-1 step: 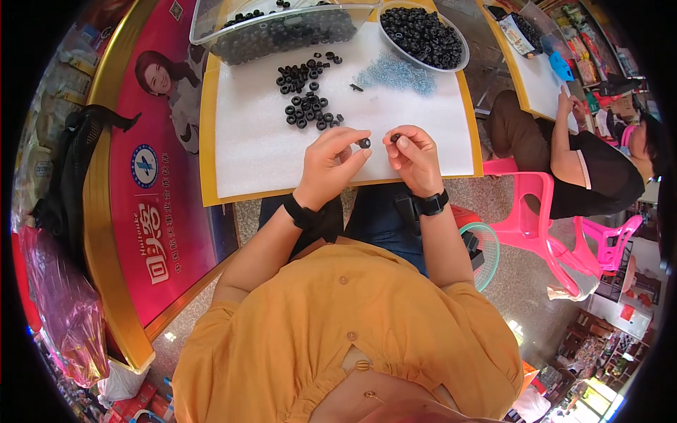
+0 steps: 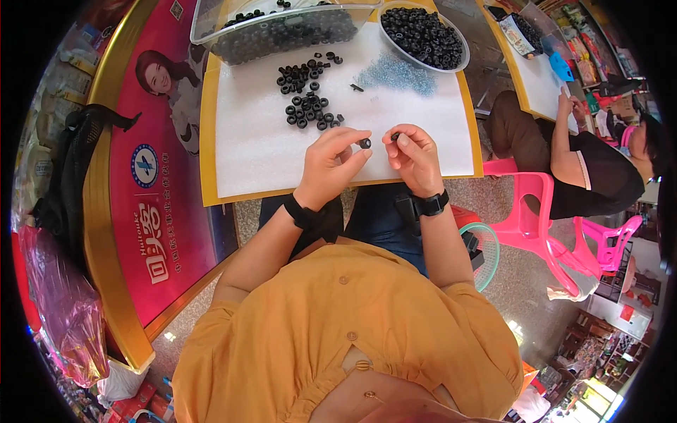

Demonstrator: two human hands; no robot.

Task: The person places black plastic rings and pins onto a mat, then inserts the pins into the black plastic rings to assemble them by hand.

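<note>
Over the near part of the white-topped table (image 2: 261, 166), my left hand (image 2: 331, 163) pinches a small black ring-shaped piece (image 2: 364, 143) between thumb and fingertips. Just to its right, my right hand (image 2: 416, 158) holds another small dark piece (image 2: 395, 137), its kind too small to make out. A narrow gap separates the two pieces. Beyond my left hand lie loose black rings (image 2: 308, 111) in two clusters. Farther right is a spread of tiny clear bluish rings (image 2: 398, 75). One small black piece (image 2: 357, 88) lies alone between them.
A clear plastic bin (image 2: 282, 39) of black parts stands at the far left of the table, a round bowl (image 2: 462, 60) heaped with black pieces at far right. A pink chair (image 2: 529, 194) and green basket (image 2: 491, 264) are at my right. Beyond, a person (image 2: 599, 166) sits working.
</note>
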